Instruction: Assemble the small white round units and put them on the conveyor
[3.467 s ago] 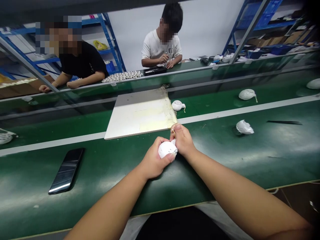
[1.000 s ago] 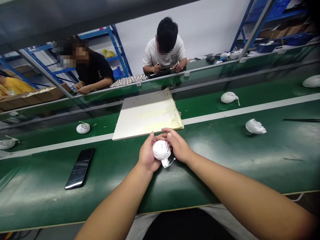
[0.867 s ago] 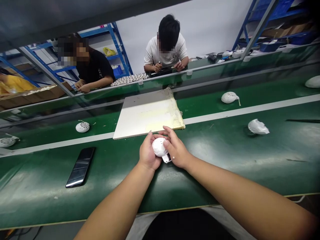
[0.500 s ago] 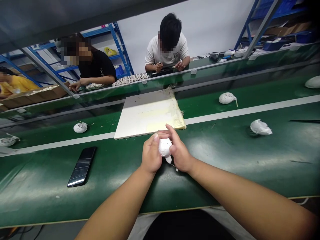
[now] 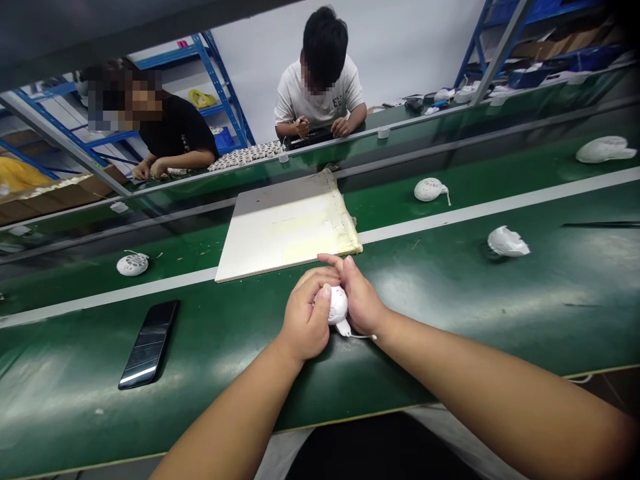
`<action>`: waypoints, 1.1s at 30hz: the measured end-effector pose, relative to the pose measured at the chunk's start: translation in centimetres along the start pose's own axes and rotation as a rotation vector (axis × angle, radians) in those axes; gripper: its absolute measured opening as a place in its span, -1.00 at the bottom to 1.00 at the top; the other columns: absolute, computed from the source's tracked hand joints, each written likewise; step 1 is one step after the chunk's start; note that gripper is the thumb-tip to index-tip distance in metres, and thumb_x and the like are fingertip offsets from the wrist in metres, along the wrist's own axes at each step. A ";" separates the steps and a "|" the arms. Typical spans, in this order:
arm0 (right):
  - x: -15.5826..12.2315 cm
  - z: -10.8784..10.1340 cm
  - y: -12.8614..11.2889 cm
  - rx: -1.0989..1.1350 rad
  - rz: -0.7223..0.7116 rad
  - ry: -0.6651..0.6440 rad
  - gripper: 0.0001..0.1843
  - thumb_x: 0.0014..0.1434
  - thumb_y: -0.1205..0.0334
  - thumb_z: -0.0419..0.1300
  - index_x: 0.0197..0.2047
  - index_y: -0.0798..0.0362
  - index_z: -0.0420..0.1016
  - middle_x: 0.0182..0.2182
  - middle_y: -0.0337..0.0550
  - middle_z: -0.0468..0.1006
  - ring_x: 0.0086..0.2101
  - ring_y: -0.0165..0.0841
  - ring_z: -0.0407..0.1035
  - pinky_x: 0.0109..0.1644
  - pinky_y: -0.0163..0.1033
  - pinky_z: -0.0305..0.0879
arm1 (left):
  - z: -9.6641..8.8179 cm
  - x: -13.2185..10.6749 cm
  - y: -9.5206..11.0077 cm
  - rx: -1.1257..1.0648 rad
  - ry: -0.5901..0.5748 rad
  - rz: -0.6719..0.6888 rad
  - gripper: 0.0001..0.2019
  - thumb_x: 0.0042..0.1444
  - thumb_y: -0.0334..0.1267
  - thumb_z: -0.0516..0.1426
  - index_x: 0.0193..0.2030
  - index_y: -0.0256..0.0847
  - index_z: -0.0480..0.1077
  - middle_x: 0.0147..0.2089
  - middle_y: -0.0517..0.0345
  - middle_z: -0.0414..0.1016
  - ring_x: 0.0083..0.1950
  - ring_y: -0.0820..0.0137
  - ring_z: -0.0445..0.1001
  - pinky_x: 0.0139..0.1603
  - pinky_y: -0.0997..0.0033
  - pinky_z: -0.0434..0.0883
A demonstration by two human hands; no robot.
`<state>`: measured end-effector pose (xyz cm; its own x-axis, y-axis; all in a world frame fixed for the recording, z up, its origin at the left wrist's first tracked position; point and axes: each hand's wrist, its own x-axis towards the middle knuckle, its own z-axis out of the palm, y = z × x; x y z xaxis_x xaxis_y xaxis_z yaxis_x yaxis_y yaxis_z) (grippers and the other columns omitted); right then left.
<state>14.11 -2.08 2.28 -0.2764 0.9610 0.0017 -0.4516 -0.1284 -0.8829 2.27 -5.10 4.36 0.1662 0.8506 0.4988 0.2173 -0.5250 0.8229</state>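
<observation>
cupping a small round white plastic shell point(image 5: 339, 305) by the near edge of the green bench point(image 5: 450, 320), left hand point(image 5: 304, 321) and right hand point(image 5: 363, 305) press curled fingers around it; squeezing hard could crack it or snag its thin white lead point(image 5: 359, 336).

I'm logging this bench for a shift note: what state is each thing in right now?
Shell: gripped between both hands.
Left hand: closed on the shell.
Right hand: closed on the shell.
Phone: lying flat, screen dark.
Board: lying flat, partly yellowed.
Half shell: lying loose, untouched.
Far shell: lying loose, perforated side up.
</observation>
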 end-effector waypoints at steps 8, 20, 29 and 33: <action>-0.5 0.7 -1.3 0.089 0.111 0.032 -0.33 0.24 -0.37 -0.09 -0.01 0.07 0.39 -0.19 0.01 0.59 -0.12 -0.16 0.50 0.06 -0.03 0.43 | 0.9 -0.5 -0.1 -0.052 0.002 0.070 -0.50 0.42 0.01 -0.18 -0.11 -0.19 0.52 -0.07 -0.07 0.55 0.07 0.19 0.47 0.20 0.07 0.33; 0.3 -0.3 0.5 -0.094 0.087 0.145 -0.25 0.25 -0.43 -0.14 0.10 0.03 0.38 -0.25 -0.09 0.57 -0.16 -0.20 0.49 0.04 -0.07 0.41 | 0.7 0.1 -0.5 0.123 -0.063 0.128 -0.55 0.41 -0.01 -0.16 -0.12 -0.17 0.49 -0.11 -0.06 0.51 0.00 0.21 0.45 0.10 0.12 0.35; -0.5 -2.0 -1.8 -0.695 -0.520 -0.057 -0.18 0.19 -0.37 0.05 0.34 -0.03 0.17 -0.09 -0.02 0.53 -0.07 -0.09 0.42 0.13 0.05 0.29 | -1.2 0.1 -1.7 -0.257 -0.243 -0.464 -0.27 0.25 0.34 -0.15 0.26 -0.22 0.24 -0.06 -0.12 0.47 -0.29 0.28 0.48 -0.34 0.31 0.44; -1.1 -2.1 -2.6 -0.634 -0.565 -0.207 -0.11 0.13 -0.50 -0.02 0.31 -0.06 0.22 0.01 0.01 0.50 0.02 -0.04 0.40 0.21 0.11 0.25 | -1.6 0.6 -1.1 -0.163 -0.328 -0.397 -0.42 0.19 0.15 0.17 0.20 -0.21 0.32 -0.02 -0.09 0.50 -0.12 0.19 0.50 -0.11 0.26 0.45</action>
<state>17.37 -2.28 3.56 -0.3300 0.7677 0.5493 -0.0282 0.5736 -0.8186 0.63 -4.00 4.16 0.3987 0.9157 0.0512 0.1771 -0.1317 0.9753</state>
